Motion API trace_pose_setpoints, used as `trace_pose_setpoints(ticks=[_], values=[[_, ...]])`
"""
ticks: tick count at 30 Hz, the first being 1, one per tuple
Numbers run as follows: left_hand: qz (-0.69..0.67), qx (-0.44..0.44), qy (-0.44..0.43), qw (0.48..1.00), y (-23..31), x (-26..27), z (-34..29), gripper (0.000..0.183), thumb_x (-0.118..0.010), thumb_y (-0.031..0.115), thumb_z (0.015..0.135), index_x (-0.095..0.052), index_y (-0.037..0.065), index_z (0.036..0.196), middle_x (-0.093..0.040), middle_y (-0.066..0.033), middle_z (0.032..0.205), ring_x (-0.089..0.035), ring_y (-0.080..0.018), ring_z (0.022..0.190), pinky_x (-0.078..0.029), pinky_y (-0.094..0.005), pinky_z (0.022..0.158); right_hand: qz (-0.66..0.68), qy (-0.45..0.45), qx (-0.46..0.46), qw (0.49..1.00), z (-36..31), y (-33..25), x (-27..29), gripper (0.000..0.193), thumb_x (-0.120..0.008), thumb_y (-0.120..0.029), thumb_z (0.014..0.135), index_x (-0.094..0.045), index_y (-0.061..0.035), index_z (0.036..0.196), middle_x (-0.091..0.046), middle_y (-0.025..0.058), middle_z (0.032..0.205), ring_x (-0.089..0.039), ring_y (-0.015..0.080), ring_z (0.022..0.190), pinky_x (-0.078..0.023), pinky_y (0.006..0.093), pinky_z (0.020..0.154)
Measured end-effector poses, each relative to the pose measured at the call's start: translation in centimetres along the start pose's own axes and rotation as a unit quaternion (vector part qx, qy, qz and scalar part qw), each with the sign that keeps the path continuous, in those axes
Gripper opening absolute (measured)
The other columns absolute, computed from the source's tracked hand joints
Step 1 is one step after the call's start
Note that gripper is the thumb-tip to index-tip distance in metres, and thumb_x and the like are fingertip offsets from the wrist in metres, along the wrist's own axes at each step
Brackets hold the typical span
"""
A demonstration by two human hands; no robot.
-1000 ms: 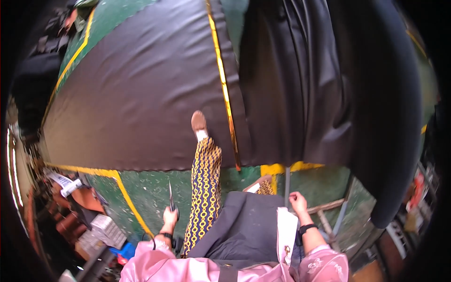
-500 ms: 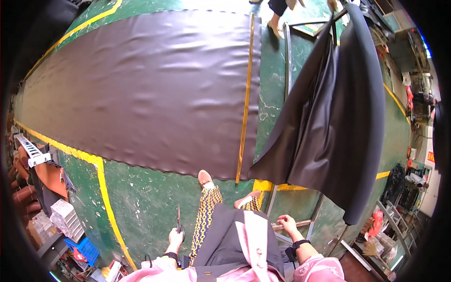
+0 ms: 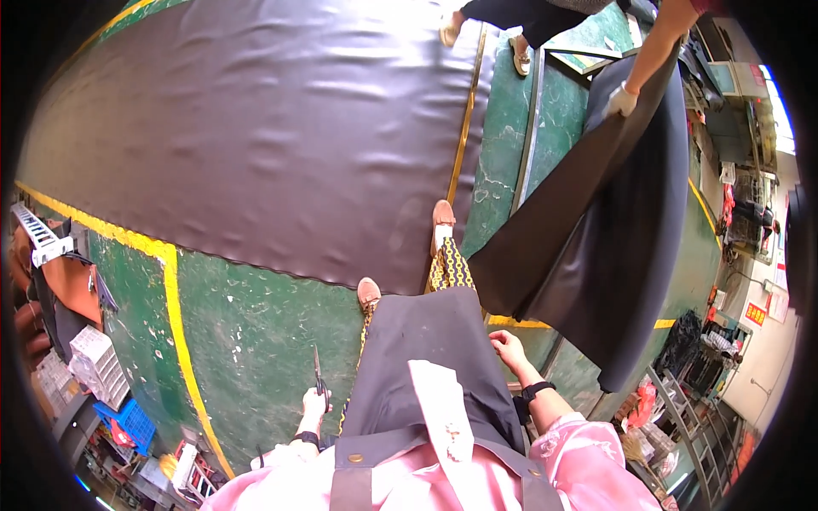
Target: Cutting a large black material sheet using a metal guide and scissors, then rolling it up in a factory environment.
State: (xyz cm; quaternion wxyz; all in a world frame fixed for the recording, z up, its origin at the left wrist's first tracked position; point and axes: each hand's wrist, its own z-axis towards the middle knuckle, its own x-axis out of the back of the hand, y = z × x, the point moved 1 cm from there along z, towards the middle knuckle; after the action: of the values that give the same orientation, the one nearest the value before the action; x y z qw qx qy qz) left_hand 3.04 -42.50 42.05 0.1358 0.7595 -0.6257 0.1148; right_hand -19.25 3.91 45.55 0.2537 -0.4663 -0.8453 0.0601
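A pair of scissors (image 3: 318, 371) is in my left hand (image 3: 313, 402), with its blades pointing forward over the green floor. My right hand (image 3: 509, 349) hangs beside my dark apron (image 3: 417, 349), its fingers loosely bent with nothing visible in them. Ahead lies a wide dark brown leather-like sheet (image 3: 247, 145), spread over the floor. A thin yellowish strip (image 3: 465, 128) crosses it near its right end. My right foot is on the sheet beside this strip. Farther right, more of the dark material hangs from a thick roll (image 3: 656, 213).
At the upper right, another person's gloved hand (image 3: 622, 102) grips the hanging material. A metal frame (image 3: 530, 128) lies between sheet and roll. Left stand a white stool-like rack (image 3: 41, 234), stacked white trays (image 3: 100, 366) and a blue crate (image 3: 128, 423). A metal ladder (image 3: 690, 426) is lower right.
My right foot has stepped forward onto the sheet, and both hands travel along with me, scissors still held. The other person has come farther into view and folds the hanging material's edge over.
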Motion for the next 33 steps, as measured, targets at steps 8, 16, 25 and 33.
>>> trace_pose_setpoints(ticks=[8,16,25,33], values=[[-0.051,0.026,0.055,0.997,2.5,-5.4,-0.3,0.019,-0.065,0.011,0.074,-0.055,0.001,0.086,-0.058,-0.0081,0.065,-0.056,-0.0164,0.044,-0.046,-0.0286,0.039,-0.139,-0.032,0.032,0.989,6.0,-1.5,3.4,0.016,-0.053,-0.008,0.081,-0.06,-0.0015,0.095,-0.063,0.0044,0.083,-0.057,0.0113,0.077,-0.045,0.0241,0.069],[-0.04,0.028,0.138,0.989,1.6,-10.1,5.1,0.029,-0.066,0.022,0.073,-0.056,0.006,0.095,-0.063,-0.0091,0.078,-0.06,-0.0232,0.068,-0.047,-0.035,0.066,-0.046,-0.043,-0.092,0.994,7.0,-2.6,8.0,0.02,-0.055,-0.011,0.081,-0.06,0.0028,0.095,-0.064,0.0084,0.085,-0.058,0.0141,0.079,-0.045,0.0256,0.073],[0.047,-0.018,0.33,0.943,-2.3,-10.0,28.9,0.039,-0.066,0.018,0.072,-0.051,0.002,0.105,-0.061,-0.016,0.095,-0.058,-0.0308,0.092,-0.043,-0.0411,0.082,-0.139,-0.04,-0.175,0.974,6.0,-2.9,8.6,0.022,-0.057,-0.009,0.082,-0.058,0.0037,0.101,-0.062,0.0049,0.092,-0.056,0.0124,0.083,-0.046,0.027,0.074],[-0.151,-0.092,0.341,0.923,-8.8,-0.7,43.1,0.041,-0.052,0.003,0.076,-0.046,-0.002,0.117,-0.058,-0.0194,0.104,-0.057,-0.0271,0.098,-0.044,-0.0352,0.082,-0.14,-0.009,-0.258,0.956,6.7,0.0,8.0,0.026,-0.052,-0.011,0.087,-0.056,-0.001,0.11,-0.059,0.001,0.098,-0.051,0.0095,0.087,-0.044,0.0266,0.078]])
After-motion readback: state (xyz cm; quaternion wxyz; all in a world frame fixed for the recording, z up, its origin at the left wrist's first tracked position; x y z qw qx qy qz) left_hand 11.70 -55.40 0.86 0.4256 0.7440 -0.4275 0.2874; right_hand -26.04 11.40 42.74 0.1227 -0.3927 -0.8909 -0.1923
